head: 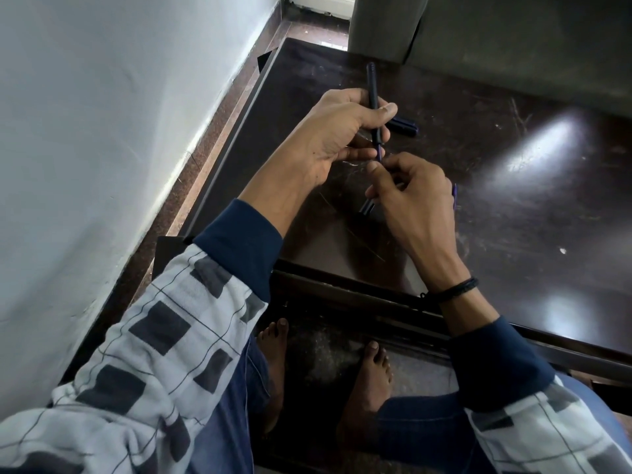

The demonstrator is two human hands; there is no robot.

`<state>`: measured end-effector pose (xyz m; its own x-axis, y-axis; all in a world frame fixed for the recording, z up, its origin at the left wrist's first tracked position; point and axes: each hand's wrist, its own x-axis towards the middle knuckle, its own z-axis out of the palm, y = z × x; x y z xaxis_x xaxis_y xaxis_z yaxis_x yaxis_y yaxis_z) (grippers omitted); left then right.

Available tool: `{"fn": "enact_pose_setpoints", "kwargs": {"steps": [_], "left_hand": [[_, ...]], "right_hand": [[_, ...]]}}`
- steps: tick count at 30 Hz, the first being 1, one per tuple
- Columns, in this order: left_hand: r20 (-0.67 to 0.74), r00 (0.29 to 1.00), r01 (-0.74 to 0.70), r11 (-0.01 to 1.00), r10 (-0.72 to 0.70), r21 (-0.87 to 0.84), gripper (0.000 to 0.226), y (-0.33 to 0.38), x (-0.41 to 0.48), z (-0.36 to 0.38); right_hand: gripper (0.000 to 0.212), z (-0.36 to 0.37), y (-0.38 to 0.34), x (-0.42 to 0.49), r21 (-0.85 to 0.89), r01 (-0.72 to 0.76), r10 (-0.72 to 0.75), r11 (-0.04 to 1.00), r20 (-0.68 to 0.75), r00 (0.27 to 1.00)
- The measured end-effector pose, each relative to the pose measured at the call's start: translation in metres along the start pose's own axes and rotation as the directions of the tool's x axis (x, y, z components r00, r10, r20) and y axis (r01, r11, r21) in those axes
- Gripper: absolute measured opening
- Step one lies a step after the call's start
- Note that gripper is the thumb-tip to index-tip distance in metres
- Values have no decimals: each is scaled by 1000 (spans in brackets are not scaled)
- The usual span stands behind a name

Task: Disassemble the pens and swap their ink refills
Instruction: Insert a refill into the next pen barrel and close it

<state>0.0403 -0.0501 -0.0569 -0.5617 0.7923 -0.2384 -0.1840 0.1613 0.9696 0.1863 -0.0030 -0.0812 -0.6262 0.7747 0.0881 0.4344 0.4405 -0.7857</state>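
Note:
My left hand (345,131) grips a dark pen barrel (372,94) that stands nearly upright above the table. A thin purple ink refill (379,154) sticks out of the barrel's lower end. My right hand (407,193) pinches that refill's lower end between thumb and fingers. Small dark pen parts (366,206) show under my right hand. Beyond my left thumb a dark pen cap (405,126) lies on the table. A purple pen piece (455,195) peeks out at the right of my right hand.
The dark, scratched wooden table (496,172) runs along a white wall (102,114) on the left. A grey upholstered seat (478,35) stands behind the table. My bare feet (369,381) rest on the floor below the table's near edge.

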Motion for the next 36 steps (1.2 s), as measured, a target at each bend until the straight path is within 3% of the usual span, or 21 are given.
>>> {"fn": "enact_pose_setpoints", "kwargs": {"steps": [13,18,31,36], "left_hand": [[47,999,8,998,-5,-61,7,3,-3,0],[89,996,-5,999,9,-47,6,5,-4,-2],[153,988,-19,999,22,-27,3,7,-6,-4],[106,994,-25,997,33,-71,4,5,-4,-5]], "right_hand": [[18,-2,1,1,56,-8,11,998,-54,998],[22,-3,2,2,66,-19,21,998,-28,999],[25,-9,6,6,314,-117,97,942,80,992],[23,-12,5,9,320,-105,80,942,89,993]]}}
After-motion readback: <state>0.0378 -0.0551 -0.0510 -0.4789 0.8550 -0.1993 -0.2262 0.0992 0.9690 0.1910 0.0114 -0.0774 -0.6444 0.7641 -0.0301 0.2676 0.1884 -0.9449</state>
